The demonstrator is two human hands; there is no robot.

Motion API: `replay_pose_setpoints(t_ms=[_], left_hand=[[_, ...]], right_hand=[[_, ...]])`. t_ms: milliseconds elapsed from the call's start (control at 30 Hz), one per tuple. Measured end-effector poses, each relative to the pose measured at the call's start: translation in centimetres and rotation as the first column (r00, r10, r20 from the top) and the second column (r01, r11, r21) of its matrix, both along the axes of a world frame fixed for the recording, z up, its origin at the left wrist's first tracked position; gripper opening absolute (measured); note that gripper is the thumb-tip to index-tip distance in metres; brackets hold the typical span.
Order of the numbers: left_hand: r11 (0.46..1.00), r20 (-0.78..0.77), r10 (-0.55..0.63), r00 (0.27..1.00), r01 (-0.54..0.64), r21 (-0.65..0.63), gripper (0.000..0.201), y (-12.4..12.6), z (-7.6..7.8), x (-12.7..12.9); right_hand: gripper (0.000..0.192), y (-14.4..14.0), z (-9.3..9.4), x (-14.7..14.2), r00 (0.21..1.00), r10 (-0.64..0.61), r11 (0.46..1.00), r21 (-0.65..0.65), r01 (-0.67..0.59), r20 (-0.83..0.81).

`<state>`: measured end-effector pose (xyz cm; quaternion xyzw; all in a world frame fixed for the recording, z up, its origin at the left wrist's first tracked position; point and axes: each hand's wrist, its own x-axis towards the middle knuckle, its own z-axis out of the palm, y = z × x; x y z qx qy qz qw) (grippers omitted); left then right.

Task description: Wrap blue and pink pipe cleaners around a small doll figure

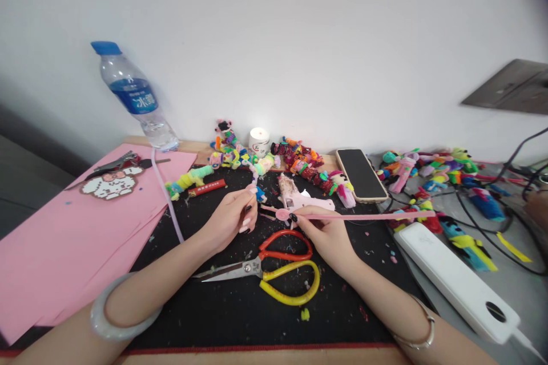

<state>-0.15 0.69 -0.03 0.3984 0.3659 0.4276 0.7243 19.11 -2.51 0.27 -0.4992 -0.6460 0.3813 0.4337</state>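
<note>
Nearest to us, our two forearms reach in over the black mat (240, 308) that covers the surface, a pale bangle (112, 319) on the left wrist and a thin bracelet (422, 337) on the right. Between them lie scissors (274, 271) with one red and one yellow handle loop, blades pointing left.

Our left hand (233, 218) is curled closed, fingertips pinching a small multicoloured pipe-cleaner piece (257, 185). Our right hand (323, 234) is closed on a pink pipe cleaner (363, 217), gripping it near its coiled left end (282, 214); the stem runs off to the right, level above the mat. Just behind it lies a pink glue gun (306, 201).

At far left we see pink paper sheets (64, 239) with a pixel-bead sheep figure (112, 183) on top. A water bottle (132, 94) with a blue cap stands behind; its blue label carries white characters we cannot read clearly. A small white jar (259, 141) has a red mark, illegible. A dark phone (358, 174) lies face up, colourful fuzzy figures (428, 174) crowd the right, and a white power strip (454, 279) sits near us.
</note>
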Motion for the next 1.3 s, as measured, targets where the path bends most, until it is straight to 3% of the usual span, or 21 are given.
replay_pose_setpoints(t_ms=[167,433,600,867,1133,1300], left_hand=[[0.999,0.011,0.009,1.0,-0.008,-0.037,0.03,0.2,-0.5,-0.3],[0.999,-0.085,0.03,0.996,-0.028,0.028,0.018,0.4,-0.6,-0.3],[0.997,-0.079,0.065,0.995,-0.062,0.04,0.021,0.3,-0.4,-0.4],[0.999,0.06,0.003,0.998,-0.001,-0.032,0.025,0.4,-0.6,-0.5],[0.965,0.333,-0.155,0.93,0.214,-0.151,0.033,0.3,0.3,-0.9],[0.968,0.232,-0.159,0.96,0.198,-0.154,0.018,0.4,0.0,-0.7]], right_hand=[[0.017,0.0,0.0,0.1,1.0,0.006,1.0,0.011,-0.006,-0.003],[0.016,0.0,0.1,0.0,1.0,0.013,1.0,0.015,-0.013,-0.003],[0.016,0.0,0.0,0.0,1.0,0.005,1.0,0.008,-0.004,0.0],[0.016,0.0,-0.1,0.0,1.0,0.0,1.0,0.009,0.0,0.003],[0.015,-0.1,-0.1,0.1,1.0,0.001,1.0,0.014,-0.001,-0.004],[0.015,-0.1,0.0,0.1,0.999,0.02,0.999,0.047,-0.021,0.027]])
